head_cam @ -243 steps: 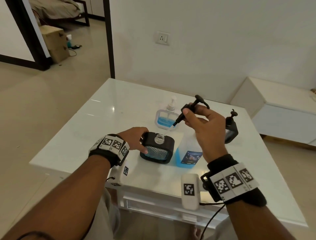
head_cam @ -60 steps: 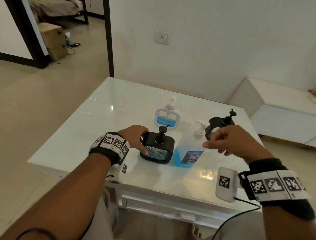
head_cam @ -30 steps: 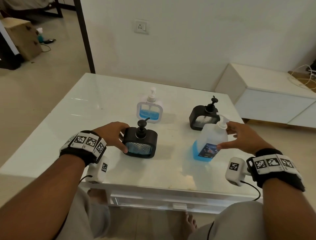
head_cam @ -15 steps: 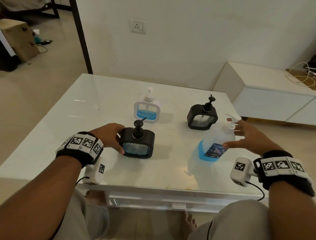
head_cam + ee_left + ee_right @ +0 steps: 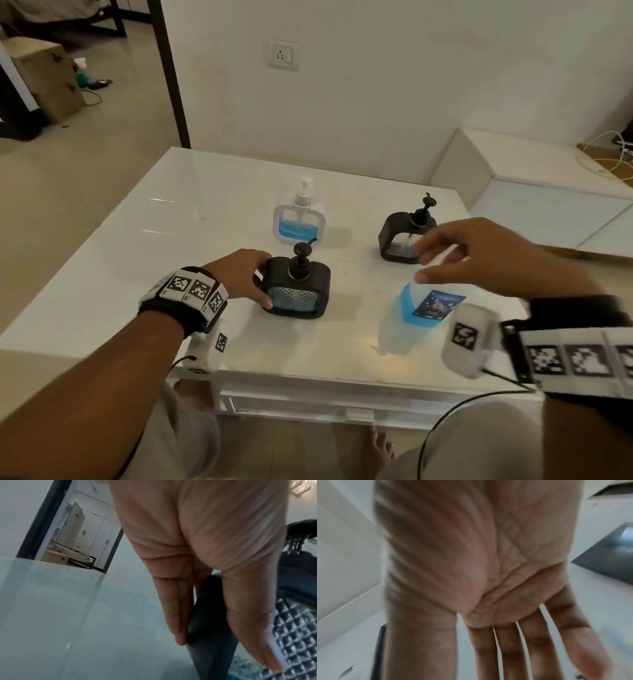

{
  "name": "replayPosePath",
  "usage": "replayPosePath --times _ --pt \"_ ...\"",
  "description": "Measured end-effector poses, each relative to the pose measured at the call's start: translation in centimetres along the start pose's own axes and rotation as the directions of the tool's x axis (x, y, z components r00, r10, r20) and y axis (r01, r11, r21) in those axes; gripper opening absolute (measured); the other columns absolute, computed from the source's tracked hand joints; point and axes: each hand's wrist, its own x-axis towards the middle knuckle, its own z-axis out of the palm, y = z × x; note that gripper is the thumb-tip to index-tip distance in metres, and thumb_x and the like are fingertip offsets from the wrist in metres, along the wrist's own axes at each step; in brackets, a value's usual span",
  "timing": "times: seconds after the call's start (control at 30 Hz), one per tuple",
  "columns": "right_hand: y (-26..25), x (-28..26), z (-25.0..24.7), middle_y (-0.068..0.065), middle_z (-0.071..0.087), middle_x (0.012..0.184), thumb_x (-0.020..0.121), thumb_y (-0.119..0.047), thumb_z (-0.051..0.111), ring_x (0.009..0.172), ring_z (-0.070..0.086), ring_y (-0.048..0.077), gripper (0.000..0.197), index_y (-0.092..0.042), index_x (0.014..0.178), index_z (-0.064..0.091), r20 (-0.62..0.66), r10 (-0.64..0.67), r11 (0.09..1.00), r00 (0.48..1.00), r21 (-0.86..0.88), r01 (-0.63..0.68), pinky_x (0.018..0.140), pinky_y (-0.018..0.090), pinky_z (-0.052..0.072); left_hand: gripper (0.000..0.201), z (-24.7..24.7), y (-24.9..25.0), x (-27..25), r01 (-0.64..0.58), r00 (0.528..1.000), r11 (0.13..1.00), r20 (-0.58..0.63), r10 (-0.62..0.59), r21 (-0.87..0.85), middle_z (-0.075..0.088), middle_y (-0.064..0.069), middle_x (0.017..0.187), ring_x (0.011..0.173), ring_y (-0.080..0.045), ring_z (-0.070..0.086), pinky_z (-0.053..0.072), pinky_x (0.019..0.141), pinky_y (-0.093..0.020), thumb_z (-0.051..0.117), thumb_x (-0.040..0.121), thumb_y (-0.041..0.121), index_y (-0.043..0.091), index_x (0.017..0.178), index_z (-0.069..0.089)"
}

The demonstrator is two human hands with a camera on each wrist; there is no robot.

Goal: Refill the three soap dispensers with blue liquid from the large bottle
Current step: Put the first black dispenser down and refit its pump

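Note:
Near me stands a black dispenser (image 5: 296, 287) with its pump on and blue liquid behind a mesh front. My left hand (image 5: 262, 282) grips its left side, thumb in front and fingers behind; the left wrist view shows that left hand (image 5: 223, 649) on the dispenser's dark side (image 5: 211, 615). To the right stands the large clear bottle (image 5: 428, 305), blue liquid low in it. My right hand (image 5: 419, 263) is over its top and hides the pump. In the right wrist view the right hand (image 5: 513, 649) is blurred, fingers straight and spread, holding nothing.
A white-framed dispenser (image 5: 298, 222) with blue liquid stands at the back centre. A second black dispenser (image 5: 404, 236) stands at the back right, just beyond my right hand. The glossy white table (image 5: 171, 240) ends close to my knees. A low white cabinet (image 5: 548, 192) stands to the right.
My right hand has left the side of the large bottle and moved up and left over its top. The left hand still grips the near black dispenser.

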Motion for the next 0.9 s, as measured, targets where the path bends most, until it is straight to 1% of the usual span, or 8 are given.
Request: replayPosePath --times 0.07,0.2,0.27,0.37,0.47,0.53,0.63,0.9 --pt "-1.1 2.4 3.5 -0.015 0.067 0.107 0.066 -0.046 0.084 0.084 0.064 -0.001 0.053 -0.034 0.114 0.063 -0.010 -0.061 0.998 0.998 -0.031 0.061 0.087 0.029 0.051 0.063 0.6 0.6 0.3 -0.016 1.000 1.000 0.005 0.016 -0.025 0.063 0.003 0.109 0.089 -0.011 0.066 0.053 0.086 -0.031 0.089 0.063 0.019 0.015 0.117 0.058" --pt "-2.3 5.7 9.0 -0.014 0.051 0.138 0.069 -0.056 0.080 0.112 0.057 0.009 0.084 -0.033 0.140 0.042 0.083 -0.091 0.960 0.992 -0.258 0.109 0.096 0.036 0.048 0.065 2.0 1.7 0.8 -0.047 0.999 0.998 -0.003 0.047 -0.052 0.062 0.001 0.113 0.094 -0.013 0.065 0.054 0.087 -0.033 0.088 0.065 0.023 0.016 0.120 0.055" --pt "-2.7 6.4 10.2 -0.007 0.054 0.137 0.072 -0.054 0.078 0.117 0.055 0.015 0.080 -0.026 0.139 0.044 0.093 -0.070 0.935 0.993 -0.340 0.098 0.096 0.035 0.046 0.063 2.7 2.1 1.1 -0.070 0.998 0.995 -0.006 0.069 -0.072 0.062 -0.001 0.115 0.094 -0.015 0.065 0.055 0.087 -0.034 0.087 0.066 0.023 0.017 0.120 0.054" --pt "-2.5 7.3 10.7 -0.001 0.061 0.123 0.076 -0.054 0.074 0.108 0.058 0.017 0.067 -0.020 0.129 0.050 0.033 -0.031 0.898 0.999 -0.439 0.042 0.088 0.032 0.048 0.065 3.7 2.7 1.4 -0.097 0.995 0.987 -0.019 0.095 -0.128 0.060 -0.004 0.121 0.095 -0.018 0.065 0.054 0.088 -0.036 0.085 0.069 0.022 0.015 0.124 0.050" --pt "-1.5 7.9 10.1 -0.001 0.063 0.117 0.077 -0.053 0.074 0.102 0.059 0.017 0.064 -0.019 0.127 0.051 -0.010 0.010 0.891 1.000 -0.455 -0.014 0.080 0.028 0.045 0.078 4.2 3.2 1.7 -0.096 0.995 0.970 -0.005 0.098 -0.222 0.054 -0.004 0.132 0.111 -0.019 0.060 0.051 0.096 -0.033 0.084 0.071 0.022 0.017 0.135 0.041" --pt "-0.7 8.4 9.6 0.000 0.063 0.116 0.079 -0.048 0.074 0.102 0.060 0.018 0.062 -0.018 0.128 0.051 -0.038 0.044 0.901 0.998 -0.431 -0.056 0.083 0.031 0.047 0.087 4.2 3.5 1.8 -0.102 0.994 0.959 0.004 0.107 -0.265 0.048 -0.005 0.141 0.122 -0.020 0.053 0.046 0.101 -0.030 0.083 0.073 0.023 0.017 0.143 0.032" --pt "0.3 9.8 9.0 0.002 0.062 0.117 0.080 -0.042 0.076 0.104 0.060 0.021 0.059 -0.016 0.126 0.051 -0.072 0.093 0.922 0.993 -0.369 -0.113 0.088 0.036 0.048 0.091 4.0 3.8 1.8 -0.106 0.994 0.959 0.005 0.111 -0.263 0.042 -0.006 0.147 0.127 -0.020 0.049 0.043 0.105 -0.033 0.081 0.075 0.027 0.017 0.147 0.025" --pt "1.5 14.2 8.3 0.007 0.061 0.123 0.083 -0.031 0.073 0.109 0.059 0.028 0.057 -0.013 0.132 0.049 -0.134 0.134 0.945 0.982 -0.280 -0.167 0.090 0.040 0.049 0.069 3.0 3.1 1.8 -0.119 0.993 0.972 -0.011 0.119 -0.204 0.052 -0.002 0.134 0.116 -0.014 0.056 0.046 0.101 -0.029 0.077 0.079 0.032 0.019 0.136 0.041"
